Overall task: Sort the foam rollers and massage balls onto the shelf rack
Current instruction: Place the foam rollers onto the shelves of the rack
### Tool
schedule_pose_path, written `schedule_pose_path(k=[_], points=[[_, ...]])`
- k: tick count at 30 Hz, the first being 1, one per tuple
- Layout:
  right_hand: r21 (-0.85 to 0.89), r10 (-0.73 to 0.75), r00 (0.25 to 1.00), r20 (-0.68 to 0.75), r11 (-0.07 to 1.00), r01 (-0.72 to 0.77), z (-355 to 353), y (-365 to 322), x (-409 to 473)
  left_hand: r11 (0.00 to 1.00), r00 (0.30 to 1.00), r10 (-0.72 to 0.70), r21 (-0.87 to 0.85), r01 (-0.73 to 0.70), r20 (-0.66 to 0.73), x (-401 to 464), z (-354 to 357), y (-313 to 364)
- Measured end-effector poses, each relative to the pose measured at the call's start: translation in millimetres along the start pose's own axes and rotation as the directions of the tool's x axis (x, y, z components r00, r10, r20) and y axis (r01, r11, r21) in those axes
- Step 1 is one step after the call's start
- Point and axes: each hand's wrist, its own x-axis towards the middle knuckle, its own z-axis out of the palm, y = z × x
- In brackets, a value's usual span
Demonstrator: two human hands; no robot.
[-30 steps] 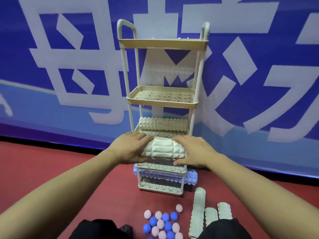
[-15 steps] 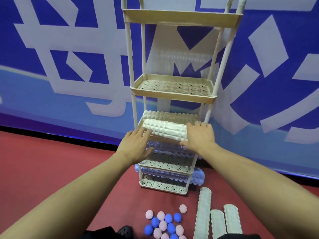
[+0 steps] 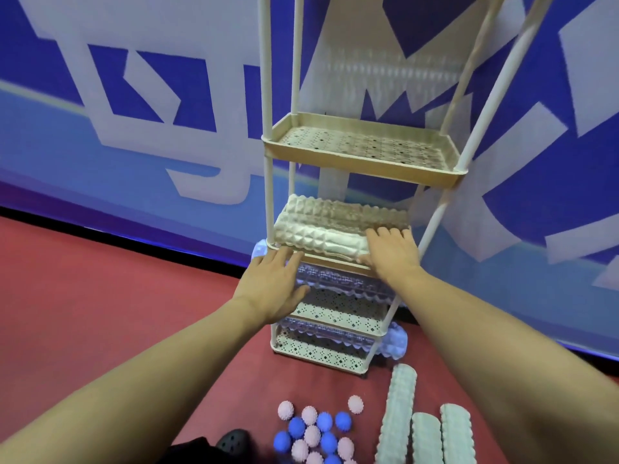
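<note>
A cream shelf rack (image 3: pixel 360 164) stands on the red floor against the blue wall. On its third tier lie two cream ridged foam rollers side by side, a front roller (image 3: pixel 318 241) and a back roller (image 3: pixel 348 212). My right hand (image 3: pixel 390 252) rests with straight fingers on the right end of the front roller. My left hand (image 3: pixel 273 284) is spread flat at the front left edge of that tier, just below the roller. Blue rollers (image 3: pixel 341 284) lie on the two lower tiers.
Three pale green rollers (image 3: pixel 397 416) lie on the floor at the lower right. Several pink and blue spiky massage balls (image 3: pixel 316 433) cluster in front of me, with a black shoe (image 3: pixel 232 442) to their left. The second tier holds nothing.
Both hands carried the cream roller up onto the third tier and set it in front of the other one. My left hand has come off it and dropped slightly; the camera moved closer.
</note>
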Motion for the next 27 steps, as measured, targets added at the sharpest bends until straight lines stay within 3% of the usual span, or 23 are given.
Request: schedule_pose_path(k=[9,14,19,22,27], points=[[0.162,-0.058,0.993,-0.104,0.984,0.074,-0.8,20.7,-36.3,1.0,0.999,0.022,-0.004,-0.022,0.034,0.1,-11.9,23.4],[0.236,-0.156,0.974,-0.166,0.952,0.193,-0.6,28.5,-96.4,0.995,0.996,0.075,-0.068,-0.071,0.051,-7.5,-12.0,52.2],[0.187,-0.275,0.952,0.135,0.951,0.248,44.9,54.6,-160.0,0.98,0.97,0.179,-0.121,-0.161,0.162,-22.9,23.5,95.7],[0.19,-0.18,0.908,0.379,0.975,0.114,88.2,79.8,-187.3,0.974,0.947,0.205,-0.146,-0.173,0.249,-26.3,60.2,120.8],[0.228,-0.051,0.737,0.674,0.963,-0.143,175.1,118.9,-221.8,0.967,0.872,0.243,-0.173,-0.185,0.426,-22.1,130.8,158.5]])
